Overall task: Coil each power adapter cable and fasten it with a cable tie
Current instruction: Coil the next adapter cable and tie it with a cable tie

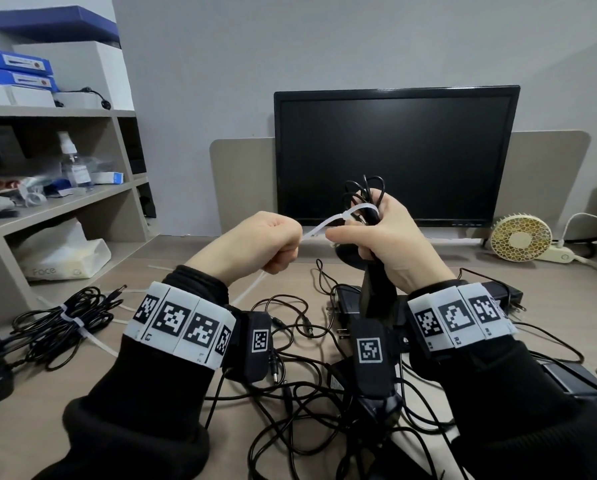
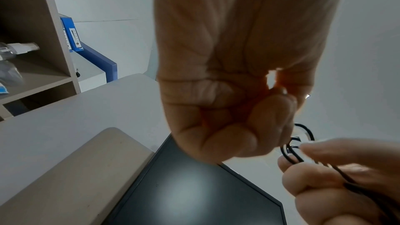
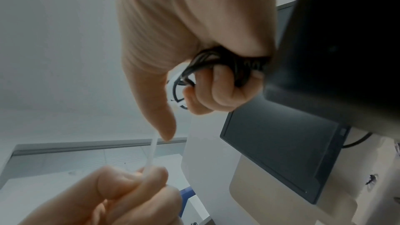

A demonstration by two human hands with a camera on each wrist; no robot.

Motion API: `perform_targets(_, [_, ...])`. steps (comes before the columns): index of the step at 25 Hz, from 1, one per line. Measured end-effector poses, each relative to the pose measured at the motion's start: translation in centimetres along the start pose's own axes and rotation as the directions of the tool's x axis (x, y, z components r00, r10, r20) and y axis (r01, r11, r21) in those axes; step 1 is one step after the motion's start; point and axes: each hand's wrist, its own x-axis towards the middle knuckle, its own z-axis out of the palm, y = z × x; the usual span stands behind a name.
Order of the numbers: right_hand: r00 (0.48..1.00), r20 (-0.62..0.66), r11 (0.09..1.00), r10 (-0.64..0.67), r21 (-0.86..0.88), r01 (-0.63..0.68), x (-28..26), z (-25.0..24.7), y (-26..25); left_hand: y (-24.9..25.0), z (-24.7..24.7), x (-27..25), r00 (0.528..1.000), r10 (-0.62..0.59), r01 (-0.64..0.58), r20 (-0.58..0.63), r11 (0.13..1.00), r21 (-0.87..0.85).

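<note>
My right hand (image 1: 373,230) grips a coil of thin black cable (image 1: 364,195) in front of the monitor; its black adapter block (image 1: 380,289) hangs below the palm. A white cable tie (image 1: 328,221) loops round the coil. Its free tail runs left into my left hand (image 1: 273,244), which pinches it in a fist. In the right wrist view the coil (image 3: 218,62) sits inside my curled fingers (image 3: 223,90) and the tie's tail (image 3: 151,153) stretches down to the left hand (image 3: 129,187). The left wrist view shows my left fist (image 2: 227,117) and cable loops (image 2: 292,151) beside it.
A coiled, tied adapter cable (image 1: 68,317) lies on the desk at the left. Loose black cables (image 1: 290,393) and adapter blocks (image 1: 356,303) clutter the desk below my wrists. Behind stand a dark monitor (image 1: 394,150), a shelf unit (image 1: 65,188) and a small fan (image 1: 520,239).
</note>
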Motion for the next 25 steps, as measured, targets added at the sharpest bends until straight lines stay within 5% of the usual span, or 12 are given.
perform_targets(3, [0.996, 0.048, 0.975, 0.077, 0.206, -0.085, 0.1, 0.1, -0.2, 0.2, -0.1, -0.4, 0.996, -0.004, 0.002, 0.086, 1.0, 0.02])
perform_targets(11, [0.976, -0.212, 0.999, 0.046, 0.025, -0.042, 0.1, 0.9, 0.5, 1.6, 0.7, -1.2, 0.958, -0.013, -0.024, 0.285, 0.992, 0.126])
perform_targets(17, [0.998, -0.007, 0.982, 0.065, 0.177, -0.062, 0.2, 0.0, 0.3, 2.0, 0.3, -1.7, 0.978, 0.049, -0.063, 0.201, 0.996, 0.064])
perform_targets(25, [0.983, -0.175, 0.996, 0.048, 0.082, -0.034, 0.4, -0.2, 0.3, 3.3, -1.2, -3.0, 0.974, 0.171, -0.178, 0.146, 0.983, 0.037])
